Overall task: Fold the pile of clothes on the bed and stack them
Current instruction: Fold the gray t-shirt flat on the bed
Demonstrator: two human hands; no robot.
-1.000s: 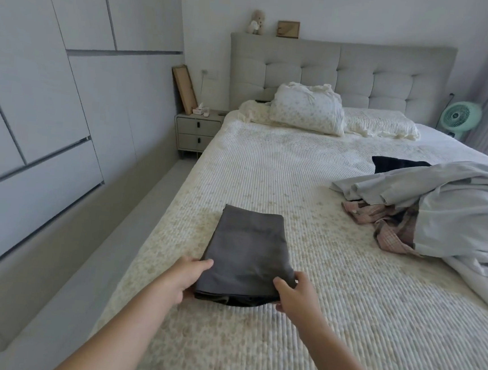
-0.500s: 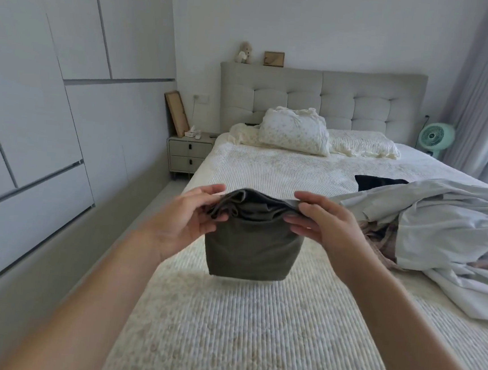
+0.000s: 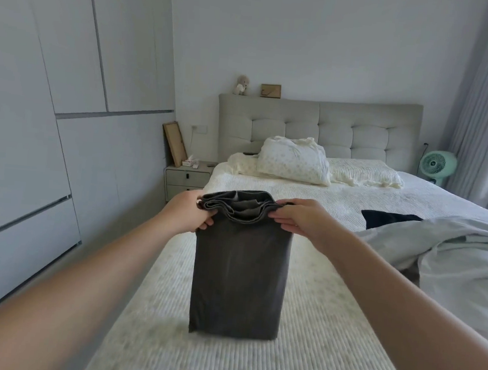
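Change: since half a second ago I see the folded dark grey garment [image 3: 237, 275] hanging much longer below the hands, and a second ago it lay flat on the bed.
Bed [image 3: 324, 366]: cream quilted cover, running away from me to a grey tufted headboard [image 3: 318, 126].
Pile of clothes [image 3: 447, 270]: a pale grey-blue heap on the bed's right side, with a dark piece [image 3: 387, 219] showing at its far edge, well apart from the garment.
Garment: held up over the near middle of the bed, long axis vertical, open layered edge at the top, folded edge pointing down; I cannot tell whether the bottom touches the cover.
Left hand [image 3: 188, 214]: fingers curled round the garment's top left corner, gripping it.
Right hand [image 3: 302, 218]: thumb and fingers pinching the top right corner, gripping it.
Pillow [image 3: 293, 161]: floral, propped against the headboard.
Nightstand [image 3: 187, 178]: left of the bed, a wooden frame [image 3: 175, 143] leaning behind it.
Fan [image 3: 436, 164]: green, right of the headboard.
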